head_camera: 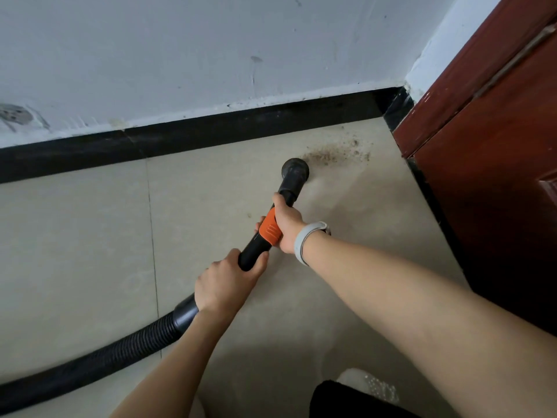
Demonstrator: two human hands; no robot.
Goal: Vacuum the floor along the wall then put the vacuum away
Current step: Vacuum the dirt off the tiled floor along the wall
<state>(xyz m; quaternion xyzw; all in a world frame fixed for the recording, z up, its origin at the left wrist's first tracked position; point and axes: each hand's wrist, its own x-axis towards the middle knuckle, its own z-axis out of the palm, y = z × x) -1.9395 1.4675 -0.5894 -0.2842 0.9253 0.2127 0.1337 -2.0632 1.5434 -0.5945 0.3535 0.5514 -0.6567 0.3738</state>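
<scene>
Both hands grip the vacuum wand (262, 239); left hand (224, 285) rearward; right hand (286, 224) forward.

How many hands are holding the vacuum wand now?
2. The left hand grips the vacuum wand at its rear end near the hose; the right hand grips it by the orange section.

The floor (90, 251) to the left of the vacuum nozzle (295, 170) lies open as far as the black skirting board (211, 131), which closes off the far side under the wall (211, 40). On the right a red-brown door (497, 176) stands close, leaving a narrowing corner where loose dirt (334, 153) lies. The hose (105, 354) trails across the near-left floor.
</scene>
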